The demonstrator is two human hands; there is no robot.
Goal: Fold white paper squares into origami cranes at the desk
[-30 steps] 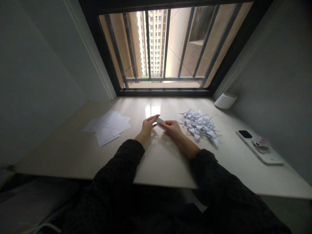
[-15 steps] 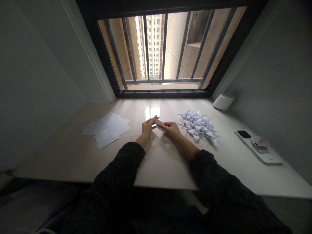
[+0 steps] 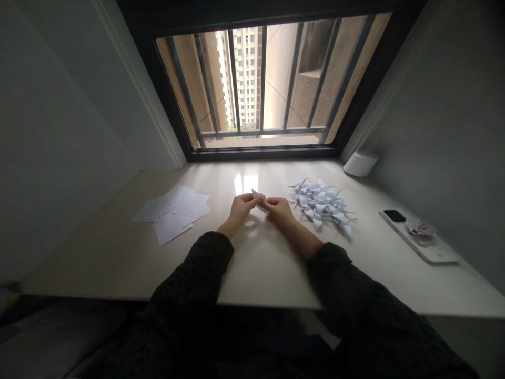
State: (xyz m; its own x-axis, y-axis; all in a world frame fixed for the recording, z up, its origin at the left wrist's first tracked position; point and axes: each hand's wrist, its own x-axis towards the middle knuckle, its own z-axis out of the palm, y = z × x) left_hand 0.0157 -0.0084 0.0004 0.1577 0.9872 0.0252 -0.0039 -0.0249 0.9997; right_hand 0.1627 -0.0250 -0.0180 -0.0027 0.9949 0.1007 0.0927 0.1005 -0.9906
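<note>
A small folded piece of white paper (image 3: 255, 194) is held between my two hands, a little above the white countertop. My left hand (image 3: 242, 206) pinches it from the left, thumb and fingers closed on it. From the right, my right hand (image 3: 278, 209) grips it, fingertips nearly meeting those of the left. One pointed corner sticks up past the fingertips; much of the rest is hidden behind the fingers. Just right of my right hand lies a heap of folded white paper cranes (image 3: 321, 202). Left of my left hand, several flat white paper sheets (image 3: 173, 210) overlap.
At the right, a phone (image 3: 418, 239) with a decorated grip lies on the white countertop (image 3: 264, 268). A white cylindrical object (image 3: 360, 163) stands at the back right corner. A dark-framed window (image 3: 264, 153) with bars rises behind. The counter's front edge runs close to my forearms.
My left fingers have moved from the far edge of the folded paper to close on its left side. The paper has turned, its point now upward. The camera view has shifted slightly.
</note>
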